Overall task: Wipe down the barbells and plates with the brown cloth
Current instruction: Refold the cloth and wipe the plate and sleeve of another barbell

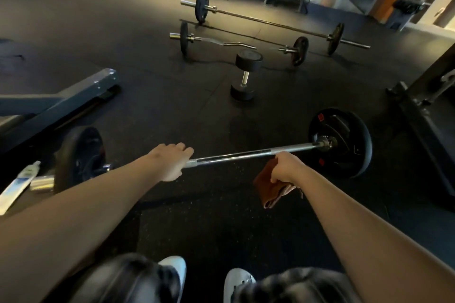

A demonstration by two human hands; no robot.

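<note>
While the left hand [172, 162] lies over the shaft of the nearest barbell [246, 154] with its fingers curled round the steel, the right hand [286, 167] clutches the brown cloth [267, 187], which hangs folded from the fist just beside the shaft; whether the fabric touches the metal cannot be told. This barbell lies across the black rubber floor [197, 216] in front of the person's two white shoes [172, 270], with a large black plate [344, 145] on its right end and a second dark plate [78, 157] on its left end. Beyond it, near the middle of the floor, a black dumbbell [245, 77] lies pointing away from the camera, well apart from the shaft. Farther back lie a curl bar [221, 43] with a small plate at each end and, behind that, a long barbell [270, 23], also plated at both ends. A grey bench frame [61, 106] reaches in from the left, close behind the left plate, and the dark base of a rack [423, 135] stands just to the right of the right plate. At the left edge a white bottle [18, 184] lies tilted against the sleeve end of the nearest barbell (what it holds cannot be seen).
</note>
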